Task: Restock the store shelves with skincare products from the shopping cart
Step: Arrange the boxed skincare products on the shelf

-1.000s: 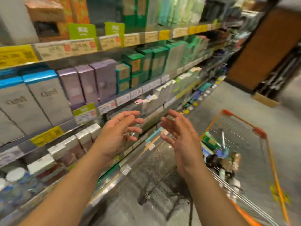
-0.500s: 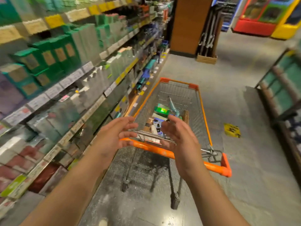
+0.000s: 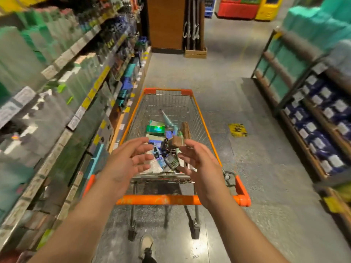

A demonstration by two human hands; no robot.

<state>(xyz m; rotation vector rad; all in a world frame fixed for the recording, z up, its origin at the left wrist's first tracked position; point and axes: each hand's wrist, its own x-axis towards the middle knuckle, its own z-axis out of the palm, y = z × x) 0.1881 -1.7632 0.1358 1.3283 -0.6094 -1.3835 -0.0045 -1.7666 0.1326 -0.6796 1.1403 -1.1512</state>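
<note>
Reaching out over the shopping cart [image 3: 201, 118], both hands hang empty, palms turned toward each other. The left hand [image 3: 125, 164] has its fingers [image 3: 141, 147] spread and loosely bent, released; the right hand [image 3: 201, 166] is likewise slack, grasping nothing. Just beyond them, toward twelve o'clock, the skincare products [image 3: 167, 141] lie jumbled in the near end of the wire basket: a green box [image 3: 154, 129], a pale teal tube [image 3: 168, 118], a brown carton [image 3: 185, 130], dark sachets. The orange handle [image 3: 157, 199] crosses beneath the wrists. Store shelves [image 3: 62, 88], blurred, run along nine o'clock; more shelving at three o'clock.
</note>
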